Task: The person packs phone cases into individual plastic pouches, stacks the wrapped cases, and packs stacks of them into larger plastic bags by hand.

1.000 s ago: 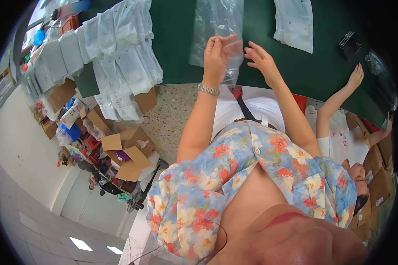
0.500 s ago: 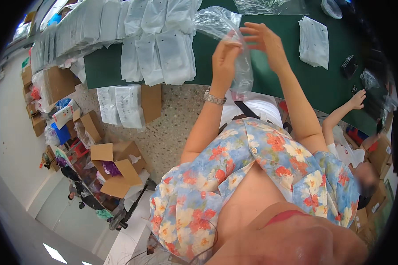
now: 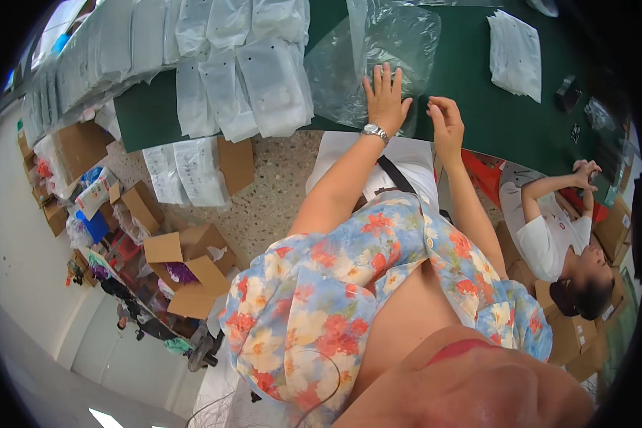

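Observation:
A large clear plastic bag (image 3: 406,43) lies spread on the green table before me. My left hand (image 3: 385,107), a metal watch at its wrist, presses flat on the lower part of the bag with its fingers spread. Just right of the bag, my right hand (image 3: 446,128) is raised at the table's near edge, fingers loosely bent. A small gap shows between its thumb and fingertips, and I see nothing held there. To the left lie rows of filled, frosted plastic bags (image 3: 272,85), each with a small dark dot near the top.
Another stack of frosted bags (image 3: 515,55) lies on the green tabletop (image 3: 471,68) at the right. Packed bags (image 3: 192,170) rest in a carton below the table. Open cardboard boxes (image 3: 192,267) stand on the floor at left. A co-worker (image 3: 553,235) in white sits at right.
The clear bag was bunched upright between my raised hands; now it is flat on the table. My left hand has come down onto it, and my right hand has drawn back from it.

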Motion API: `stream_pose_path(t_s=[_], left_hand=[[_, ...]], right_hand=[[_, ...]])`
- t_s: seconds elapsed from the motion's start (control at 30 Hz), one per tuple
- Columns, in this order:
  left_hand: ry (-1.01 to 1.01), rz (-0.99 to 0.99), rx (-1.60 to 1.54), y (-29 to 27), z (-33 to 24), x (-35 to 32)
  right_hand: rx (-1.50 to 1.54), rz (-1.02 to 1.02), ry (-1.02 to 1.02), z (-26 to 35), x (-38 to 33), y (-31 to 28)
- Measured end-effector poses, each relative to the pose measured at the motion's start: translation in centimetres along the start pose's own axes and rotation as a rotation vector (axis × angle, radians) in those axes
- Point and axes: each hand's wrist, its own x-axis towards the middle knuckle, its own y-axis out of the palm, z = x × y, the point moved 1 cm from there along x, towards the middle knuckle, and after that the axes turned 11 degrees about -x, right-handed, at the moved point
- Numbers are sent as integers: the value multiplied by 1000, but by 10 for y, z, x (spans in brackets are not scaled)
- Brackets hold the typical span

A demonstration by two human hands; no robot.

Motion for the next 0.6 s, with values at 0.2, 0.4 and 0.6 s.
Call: stream_pose_path(t_s=[0.2, 0.4, 0.6], left_hand=[[306, 94, -291, 44, 8, 28], [-343, -88, -577, -4, -11, 64], [93, -142, -238, -41, -31, 31]], right_hand=[[-709, 133, -781, 19, 76, -8], [-1185, 268, -801, -26, 55, -52], [-1011, 277, -751, -2, 42, -44]])
